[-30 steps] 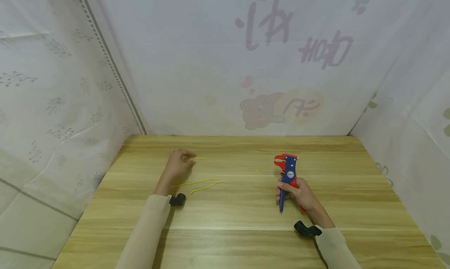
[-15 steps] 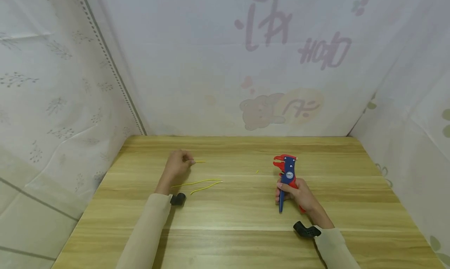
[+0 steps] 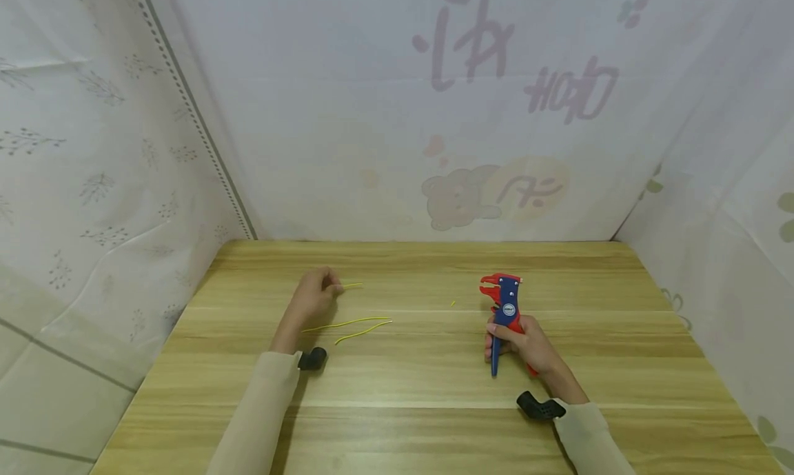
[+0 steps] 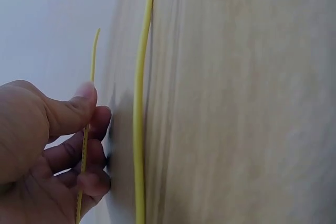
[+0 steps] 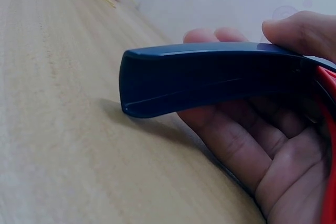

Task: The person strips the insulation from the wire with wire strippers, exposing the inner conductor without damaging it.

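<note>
My left hand point(image 3: 315, 294) pinches a thin yellow wire point(image 4: 94, 59) between thumb and fingertips, at the far left of the table. One end of that wire sticks out past the fingertips, and the rest runs back across the palm. Two more yellow wires lie near the wrist: a longer one point(image 3: 347, 322) and a shorter one point(image 3: 364, 333) with a bare tip. On the right, my right hand point(image 3: 520, 338) grips a red and blue wire stripper point(image 3: 509, 302) by its handles. Its red jaws point left and stand apart. The blue handle point(image 5: 210, 77) fills the right wrist view.
A tiny yellow scrap point(image 3: 453, 303) lies on the wooden table point(image 3: 409, 371) between the hands. Patterned cloth point(image 3: 341, 116) hangs behind the table and at both sides. A black wrist camera sits at each cuff.
My left thumb and fingers, parted around the wire a second ago, have come together on it. The right hand with the wire stripper has hardly moved.
</note>
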The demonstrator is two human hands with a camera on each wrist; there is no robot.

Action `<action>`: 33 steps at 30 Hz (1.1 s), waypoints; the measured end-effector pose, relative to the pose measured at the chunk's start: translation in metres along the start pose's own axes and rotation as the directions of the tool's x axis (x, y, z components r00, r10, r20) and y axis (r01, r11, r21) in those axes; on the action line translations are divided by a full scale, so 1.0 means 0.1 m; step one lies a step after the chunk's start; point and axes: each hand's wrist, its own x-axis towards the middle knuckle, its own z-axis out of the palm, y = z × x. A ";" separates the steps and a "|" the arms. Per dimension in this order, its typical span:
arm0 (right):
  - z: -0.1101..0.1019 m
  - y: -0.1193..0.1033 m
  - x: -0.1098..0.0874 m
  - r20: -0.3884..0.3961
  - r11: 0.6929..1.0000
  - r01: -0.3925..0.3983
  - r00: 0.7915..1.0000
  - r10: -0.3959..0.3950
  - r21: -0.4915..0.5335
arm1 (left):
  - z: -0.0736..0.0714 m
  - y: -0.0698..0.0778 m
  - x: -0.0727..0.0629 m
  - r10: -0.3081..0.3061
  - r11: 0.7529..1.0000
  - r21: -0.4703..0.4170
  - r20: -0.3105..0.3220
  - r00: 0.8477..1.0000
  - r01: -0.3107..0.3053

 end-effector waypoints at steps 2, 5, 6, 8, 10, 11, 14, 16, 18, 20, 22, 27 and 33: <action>0.00 0.00 0.00 0.001 1.000 -0.003 1.000 0.003 -0.003 | 0.01 0.01 -0.01 0.010 1.000 0.000 -0.004 1.000 -0.010; 0.01 -0.03 0.00 0.001 1.000 -0.009 1.000 0.009 -0.011 | 0.04 0.03 -0.02 0.015 1.000 -0.012 -0.012 1.000 -0.015; 0.01 -0.03 0.00 0.002 1.000 -0.009 1.000 0.009 -0.014 | 0.04 0.04 -0.03 0.015 1.000 -0.014 -0.014 1.000 -0.015; 0.01 -0.04 0.00 0.001 1.000 -0.012 1.000 0.013 -0.018 | 0.06 0.07 -0.04 0.008 0.999 -0.031 -0.017 1.000 -0.009; 0.00 -0.05 0.00 0.000 1.000 -0.013 1.000 0.013 -0.019 | 0.07 0.10 -0.04 0.006 0.999 -0.046 -0.028 1.000 -0.008; 0.00 -0.06 0.00 -0.001 1.000 -0.011 1.000 0.011 -0.018 | 0.08 0.11 -0.05 0.010 0.999 -0.046 -0.030 0.999 -0.011; 0.00 -0.06 0.00 0.005 1.000 -0.009 1.000 0.009 -0.009 | 0.09 0.15 -0.07 0.034 0.999 -0.032 -0.045 0.998 -0.035; 0.00 -0.07 0.00 0.013 1.000 -0.006 1.000 0.006 -0.008 | 0.10 0.16 -0.09 0.058 0.998 -0.022 -0.046 0.997 -0.059; 0.00 -0.08 0.00 0.017 1.000 -0.005 1.000 0.005 -0.009 | 0.11 0.19 -0.12 0.075 0.997 -0.025 -0.042 0.996 -0.076; 0.00 -0.07 -0.01 0.017 1.000 -0.007 1.000 0.007 -0.010 | 0.13 0.22 -0.15 0.087 0.995 -0.035 -0.039 0.995 -0.088; 0.00 -0.08 -0.01 0.013 1.000 -0.008 1.000 0.008 -0.004 | 0.15 0.24 -0.18 0.095 0.994 -0.057 -0.048 0.994 -0.098; 0.00 -0.09 -0.02 0.015 1.000 -0.010 1.000 0.010 0.010 | 0.23 0.30 -0.21 0.127 0.986 -0.099 -0.057 0.990 -0.132; 0.01 -0.11 -0.02 0.025 1.000 -0.002 1.000 0.001 0.009 | 0.32 0.39 -0.25 0.136 0.980 -0.137 -0.060 0.989 -0.143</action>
